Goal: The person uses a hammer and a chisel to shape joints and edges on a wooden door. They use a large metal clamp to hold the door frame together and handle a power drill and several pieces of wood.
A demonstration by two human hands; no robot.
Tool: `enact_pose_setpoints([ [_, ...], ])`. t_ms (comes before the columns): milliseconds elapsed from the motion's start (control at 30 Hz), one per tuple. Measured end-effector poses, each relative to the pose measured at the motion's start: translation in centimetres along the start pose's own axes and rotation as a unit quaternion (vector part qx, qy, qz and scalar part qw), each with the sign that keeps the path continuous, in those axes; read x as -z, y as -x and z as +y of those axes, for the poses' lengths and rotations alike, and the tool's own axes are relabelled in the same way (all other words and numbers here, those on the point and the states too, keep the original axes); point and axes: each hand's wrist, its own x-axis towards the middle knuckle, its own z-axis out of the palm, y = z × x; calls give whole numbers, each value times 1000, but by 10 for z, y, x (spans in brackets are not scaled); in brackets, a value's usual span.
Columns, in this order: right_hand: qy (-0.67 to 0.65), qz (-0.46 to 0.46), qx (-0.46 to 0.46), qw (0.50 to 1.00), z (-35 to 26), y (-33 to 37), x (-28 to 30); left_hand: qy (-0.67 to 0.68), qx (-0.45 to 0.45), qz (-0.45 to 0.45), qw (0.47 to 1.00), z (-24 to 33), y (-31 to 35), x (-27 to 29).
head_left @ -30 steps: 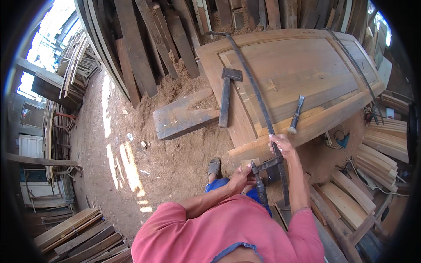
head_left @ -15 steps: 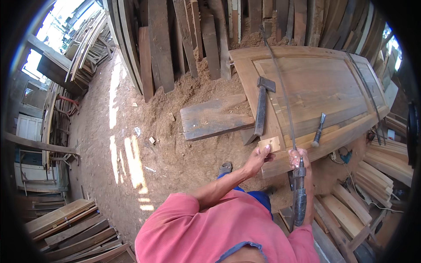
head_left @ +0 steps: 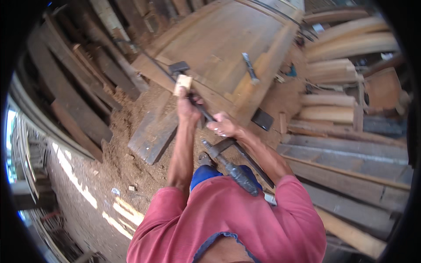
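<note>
My left hand pinches a small pale wood block under its thumb, its fingers curled at the bar of a long bar clamp. Close behind it, my right hand is closed around the same bar clamp. That bar slants from the panelled wooden door down toward my lap, and its thick screw handle hangs over my thighs. Beyond the block shows the hammer's head; my left hand hides most of its handle. A chisel lies on the door, apart from both hands.
Another clamp crosses the door's far end. A thick board lies on the sawdust left of my hands. Rough planks lean at the left, and stacked timber fills the right. A dark block end juts out beneath the door.
My view has turned right. The bar clamp's near end has come away from the door's edge toward my body. My left hand has brought the wood block up to the bar.
</note>
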Motion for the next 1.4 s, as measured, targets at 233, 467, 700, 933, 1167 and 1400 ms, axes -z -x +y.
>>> enact_pose_setpoints([
  [233,193,33,36,980,29,95,-19,-118,-118,-31,985,40,35,39],
  [467,445,83,-19,892,36,203,-13,-99,-43,-54,993,-17,127,102],
  [700,323,420,103,842,28,317,-110,-78,-49,-7,996,-75,182,138],
  [933,-368,483,133,783,70,320,-131,-61,2,-5,998,-96,221,180],
  [1167,-426,489,313,694,77,310,-106,-104,71,83,989,-144,244,215],
  [1400,-371,560,364,645,104,369,-102,-100,267,99,953,-236,262,198],
])
